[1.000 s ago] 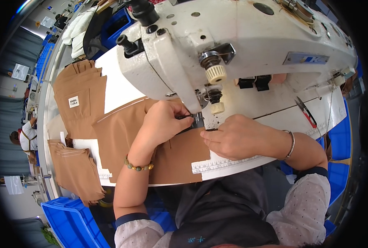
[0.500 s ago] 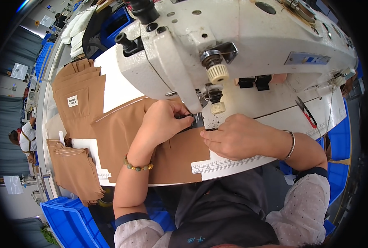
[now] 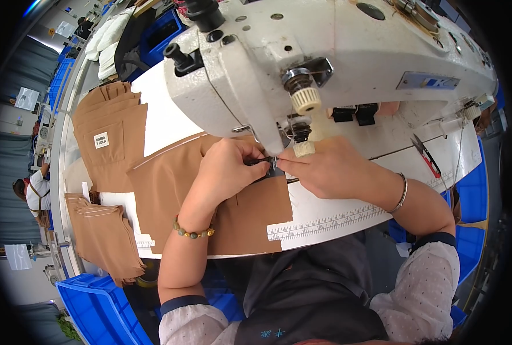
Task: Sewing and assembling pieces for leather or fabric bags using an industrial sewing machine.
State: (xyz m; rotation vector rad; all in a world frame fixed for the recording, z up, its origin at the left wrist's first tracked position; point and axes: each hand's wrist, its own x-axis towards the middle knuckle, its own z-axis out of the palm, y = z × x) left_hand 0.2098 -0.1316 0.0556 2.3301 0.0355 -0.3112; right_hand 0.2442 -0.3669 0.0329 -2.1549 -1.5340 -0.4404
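Note:
A brown fabric panel (image 3: pixel 250 215) lies on the white machine bed beneath the sewing machine (image 3: pixel 348 52). My left hand (image 3: pixel 224 172) rests over the panel, thumb and fingers pinched together just left of the presser foot (image 3: pixel 274 163). Something small and dark shows at those fingertips, too small to name. From the other side, my right hand (image 3: pixel 333 169) reaches in with its fingertips pressed together beside the foot. Whatever they may hold is hidden. The needle is hidden behind the machine's head.
A stack of brown pieces (image 3: pixel 109 161) with a white label lies at left, more brown pieces (image 3: pixel 104 230) below it. Red-handled thread snips (image 3: pixel 427 157) lie right of my hand. A printed ruler (image 3: pixel 325 221) follows the table's front edge. Blue crates (image 3: pixel 98 305) stand below. A person (image 3: pixel 37 190) sits far left.
My right hand has moved up and inward to the presser foot, coming close to my left fingertips. My left hand and the brown panel have barely moved.

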